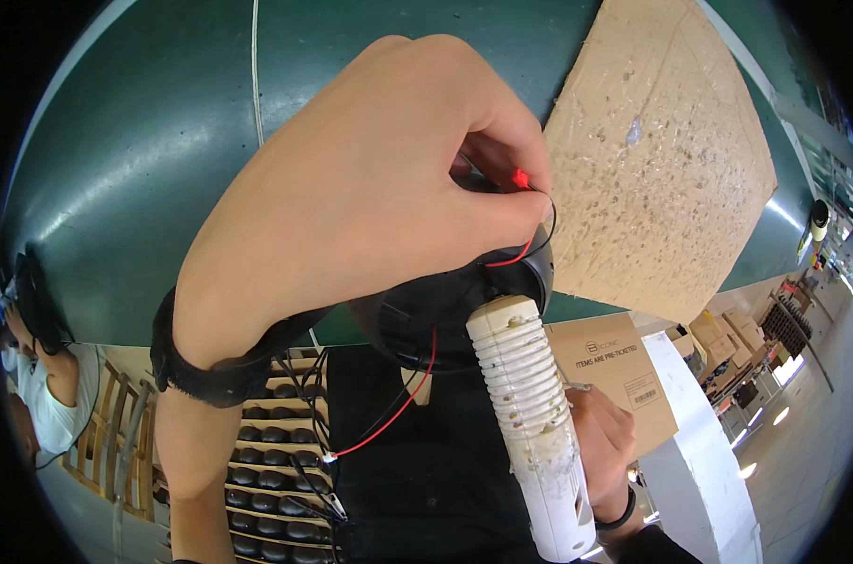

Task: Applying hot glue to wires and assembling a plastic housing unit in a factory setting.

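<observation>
- Pinching: my left hand (379, 179), one, its thumb and forefinger nearly meeting, is apparently holding the thin wires beside one red plug (520, 177).
- My right hand (600, 432), one, is curling closed beside one white ribbed tool (520, 395), seemingly gripping it; the barrel is hiding the fingers' contact.
- Black shell, one (393, 324), rounded: it is sitting beneath my left hand, in front of my body near the table edge, partly covered.
- Risk, by my judgement: if the tool is a hot one, its tip, pointing close under my left hand, could be scorching skin or wire should either hand be slipping.
- Risk, likewise: the wires are looking thin, so a hard pull could be tearing them loose; the hanging pair could be snagging on my clothes or the rack.
- Wires at the plug: one red wire (511, 262) and one black wire (554, 226) are looping out by my fingertips.
- Hanging pair: one red, one black, are running down toward one white plug (329, 458).
- Cardboard sheet, one (661, 169), spotted, is lying on one green table (154, 179); one cardboard box (614, 367) is standing nearby.
- Rack, one (281, 423), is holding rows of black rounded pieces, overlapping too much for counting.
</observation>
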### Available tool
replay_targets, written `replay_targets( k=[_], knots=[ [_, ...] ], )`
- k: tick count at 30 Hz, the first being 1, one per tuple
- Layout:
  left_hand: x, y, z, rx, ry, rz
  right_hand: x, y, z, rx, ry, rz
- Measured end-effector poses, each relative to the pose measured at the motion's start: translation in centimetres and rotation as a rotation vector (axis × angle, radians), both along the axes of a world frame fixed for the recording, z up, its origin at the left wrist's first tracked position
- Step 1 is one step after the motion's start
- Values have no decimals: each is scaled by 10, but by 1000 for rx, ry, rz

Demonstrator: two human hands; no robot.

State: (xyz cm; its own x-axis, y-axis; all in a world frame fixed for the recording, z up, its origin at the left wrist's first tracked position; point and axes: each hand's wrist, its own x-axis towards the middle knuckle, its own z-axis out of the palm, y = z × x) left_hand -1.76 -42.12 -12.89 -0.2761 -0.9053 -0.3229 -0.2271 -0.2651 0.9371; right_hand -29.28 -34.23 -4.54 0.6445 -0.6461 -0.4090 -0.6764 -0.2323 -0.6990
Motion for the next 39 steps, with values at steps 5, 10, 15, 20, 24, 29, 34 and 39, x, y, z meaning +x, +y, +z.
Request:
replay_targets(
  k=[5,10,15,20,24,29,34,39],
  knots=[
    [2,11,-9,-121,18,66,5,1,-5,-90,-34,-33],
    [26,8,19,-164,63,-47,1,1,1,-44,6,-33],
    [43,36,29,-175,-83,-122,8,-3,2,-80,-24,-37],
    [44,48,23,-146,-101,-132,7,-3,2,-87,-28,-46],
    [48,49,24,-150,-70,-126,8,0,6,-83,9,-32],
    [38,56,39,-47,-231,-6,2,0,16,9,56,-99],
    [50,94,85,67,-544,-30,10,-3,29,16,98,-162],
    [36,113,96,168,-325,-358,10,-1,31,25,144,-114]
  ],
)
